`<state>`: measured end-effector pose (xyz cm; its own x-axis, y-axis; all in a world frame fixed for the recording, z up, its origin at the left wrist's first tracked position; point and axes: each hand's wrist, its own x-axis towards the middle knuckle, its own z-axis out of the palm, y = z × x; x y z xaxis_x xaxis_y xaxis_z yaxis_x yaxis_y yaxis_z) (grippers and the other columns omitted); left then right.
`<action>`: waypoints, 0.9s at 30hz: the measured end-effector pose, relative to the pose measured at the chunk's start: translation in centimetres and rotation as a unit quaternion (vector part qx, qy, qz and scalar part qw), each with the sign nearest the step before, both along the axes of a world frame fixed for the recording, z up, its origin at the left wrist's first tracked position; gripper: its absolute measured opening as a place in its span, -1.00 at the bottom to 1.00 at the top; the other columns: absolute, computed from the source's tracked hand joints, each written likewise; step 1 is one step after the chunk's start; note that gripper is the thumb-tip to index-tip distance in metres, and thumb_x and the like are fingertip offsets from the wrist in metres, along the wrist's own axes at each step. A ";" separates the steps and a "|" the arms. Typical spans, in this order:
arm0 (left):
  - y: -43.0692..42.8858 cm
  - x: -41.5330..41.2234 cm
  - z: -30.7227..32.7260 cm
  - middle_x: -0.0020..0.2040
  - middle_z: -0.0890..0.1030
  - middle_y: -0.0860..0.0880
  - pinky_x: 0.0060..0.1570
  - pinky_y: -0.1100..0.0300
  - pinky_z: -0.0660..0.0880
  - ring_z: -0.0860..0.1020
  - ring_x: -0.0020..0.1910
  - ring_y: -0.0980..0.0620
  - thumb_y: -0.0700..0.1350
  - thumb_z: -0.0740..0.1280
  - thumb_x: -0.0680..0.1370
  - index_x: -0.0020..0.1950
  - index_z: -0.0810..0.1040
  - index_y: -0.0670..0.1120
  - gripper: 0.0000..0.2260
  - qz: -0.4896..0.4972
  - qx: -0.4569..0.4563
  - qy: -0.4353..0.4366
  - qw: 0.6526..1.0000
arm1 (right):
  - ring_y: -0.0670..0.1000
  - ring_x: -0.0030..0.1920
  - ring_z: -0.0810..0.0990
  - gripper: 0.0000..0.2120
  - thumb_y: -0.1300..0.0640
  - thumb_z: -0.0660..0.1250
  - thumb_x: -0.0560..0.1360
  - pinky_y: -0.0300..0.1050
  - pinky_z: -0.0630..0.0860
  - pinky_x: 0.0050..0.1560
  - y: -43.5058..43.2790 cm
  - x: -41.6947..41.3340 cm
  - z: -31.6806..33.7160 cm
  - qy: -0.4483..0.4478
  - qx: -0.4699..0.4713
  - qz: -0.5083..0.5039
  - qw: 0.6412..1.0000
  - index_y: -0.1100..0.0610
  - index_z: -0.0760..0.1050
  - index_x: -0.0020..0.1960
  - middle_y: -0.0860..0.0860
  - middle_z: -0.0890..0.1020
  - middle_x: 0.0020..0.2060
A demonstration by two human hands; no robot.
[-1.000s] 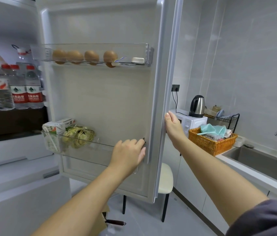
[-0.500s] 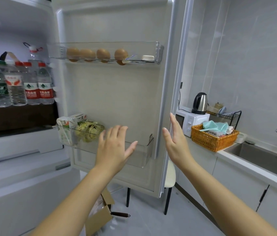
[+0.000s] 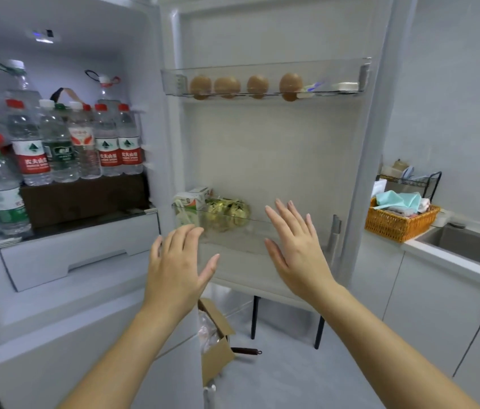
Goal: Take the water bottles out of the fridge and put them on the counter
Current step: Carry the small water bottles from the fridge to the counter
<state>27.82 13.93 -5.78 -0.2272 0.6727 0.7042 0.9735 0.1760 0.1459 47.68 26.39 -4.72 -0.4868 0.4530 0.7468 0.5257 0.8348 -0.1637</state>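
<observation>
Grey walls [image 3: 454,98], pale floor [image 3: 286,367], perhaps a stool [image 3: 254,317]

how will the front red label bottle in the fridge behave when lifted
The red label bottle looks full, so probably heavy for its size. Its clear plastic may flex if squeezed. Tall and pressed against the green label bottle, it could tip.

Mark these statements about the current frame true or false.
1. The left hand and right hand are open and hold nothing. True.
2. Four eggs sit in the upper shelf of the fridge door. True.
3. The fridge door is shut. False: it stands open.
4. A water bottle already stands on the counter. False: the water bottles stand inside the fridge; the counter shows none.
5. The wicker basket sits inside the fridge. False: the wicker basket sits on the counter.
</observation>
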 end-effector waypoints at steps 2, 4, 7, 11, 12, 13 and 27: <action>-1.6 -2.1 -0.3 0.29 0.49 -0.06 0.36 -0.16 0.30 0.43 0.30 -0.06 0.22 0.06 0.55 0.34 0.42 -0.09 -0.48 0.017 -0.009 0.004 1.000 | 0.09 0.57 0.09 -0.49 -0.06 0.05 0.62 0.20 0.03 0.51 -1.0 -2.3 -0.5 -0.013 0.013 0.004 1.000 0.05 0.22 0.53 0.05 0.25 0.53; -2.9 -4.1 -0.8 0.27 0.50 -0.08 0.33 -0.18 0.33 0.45 0.28 -0.08 0.22 0.07 0.54 0.33 0.43 -0.10 -0.48 0.036 -0.019 0.006 0.999 | 0.09 0.57 0.08 -0.49 -0.06 0.05 0.62 0.23 0.05 0.51 -1.9 -4.5 -1.1 -0.025 0.014 0.011 1.000 0.06 0.23 0.53 0.06 0.25 0.53; -4.7 -6.5 -1.4 0.26 0.52 -0.10 0.29 -0.19 0.36 0.47 0.25 -0.11 0.21 0.08 0.54 0.31 0.46 -0.12 -0.48 0.060 -0.030 0.005 0.998 | 0.11 0.56 0.11 -0.50 -0.06 0.06 0.62 0.25 0.09 0.50 -2.9 -7.4 -1.6 -0.039 0.017 0.026 0.999 0.07 0.23 0.52 0.07 0.27 0.53; -6.2 -9.6 -2.0 0.26 0.52 -0.11 0.27 -0.20 0.37 0.49 0.23 -0.14 0.19 0.12 0.55 0.31 0.47 -0.14 -0.50 0.084 -0.033 -0.001 0.996 | 0.09 0.57 0.06 -0.49 -0.06 0.04 0.62 0.21 0.05 0.53 -3.4 -11.2 -2.3 -0.068 0.003 0.050 0.996 0.05 0.20 0.54 0.05 0.22 0.54; -6.4 -10.4 -2.1 0.26 0.52 -0.12 0.27 -0.19 0.37 0.49 0.23 -0.14 0.19 0.10 0.55 0.31 0.47 -0.14 -0.49 0.094 -0.037 -0.001 0.995 | 0.08 0.57 0.05 -0.49 -0.06 0.03 0.62 0.19 0.04 0.53 -3.4 -12.1 -2.5 -0.074 -0.001 0.060 0.995 0.05 0.19 0.54 0.04 0.21 0.55; -6.5 -11.1 -2.2 0.26 0.52 -0.12 0.26 -0.18 0.37 0.50 0.22 -0.14 0.20 0.08 0.54 0.31 0.47 -0.14 -0.47 0.104 -0.041 -0.001 0.994 | 0.07 0.58 0.03 -0.49 -0.07 0.02 0.62 0.15 0.03 0.54 -3.4 -13.0 -2.6 -0.078 -0.006 0.073 0.994 0.04 0.18 0.54 0.03 0.19 0.55; -4.2 -23.5 -3.2 0.28 0.52 -0.12 0.32 -0.21 0.34 0.48 0.26 -0.15 0.16 0.18 0.58 0.35 0.47 -0.15 -0.51 0.233 -0.057 -0.018 0.971 | 0.08 0.56 0.12 -0.46 -0.10 0.00 0.61 0.10 0.22 0.48 1.9 -28.4 -4.6 -0.109 -0.046 0.216 0.969 0.08 0.24 0.52 0.05 0.24 0.53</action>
